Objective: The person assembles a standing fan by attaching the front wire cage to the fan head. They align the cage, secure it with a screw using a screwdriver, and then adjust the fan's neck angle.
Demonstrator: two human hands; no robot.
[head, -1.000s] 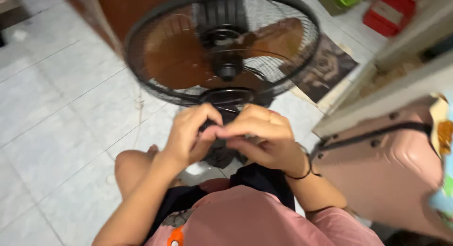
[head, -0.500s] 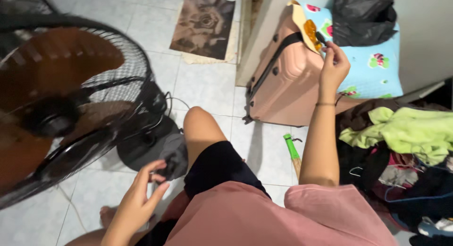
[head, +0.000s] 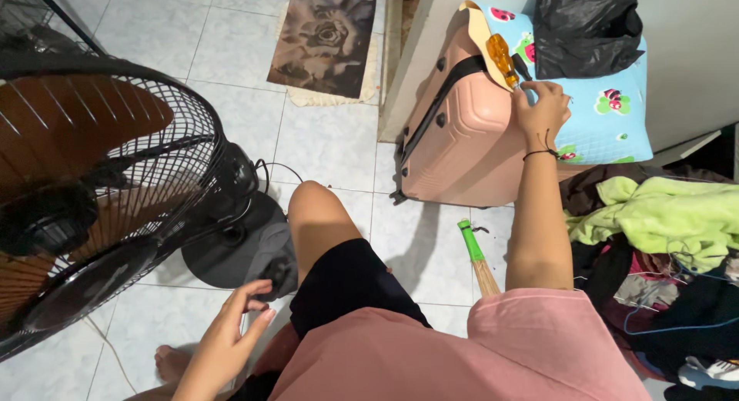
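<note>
Two hands are busy, each in its own spot. The right hand [head: 543,102] is stretched far out to the top of the pink suitcase [head: 462,139], which lies on its side on the floor by the wall, so its flat side can hold small things. A screwdriver [head: 504,60] with an orange handle lies there, on a tan flap just beside a blue cushion [head: 608,116]. The fingers of this hand curl down close to the black end of the screwdriver; I cannot tell if they are closed on anything. The left hand [head: 235,324] waits low, near the round black base [head: 235,243] of the fan [head: 100,185]. Its grip is loose, with the fingers bent and nothing in them. The fan is tipped over toward the person, maybe so the back is easy to reach. A black bag [head: 589,24] sits on the cushion; what is inside is hidden. The suitcase is shut. A broom [head: 477,255] with a green handle lies on the floor. A heap of clothes [head: 654,239] lies at the right.
</note>
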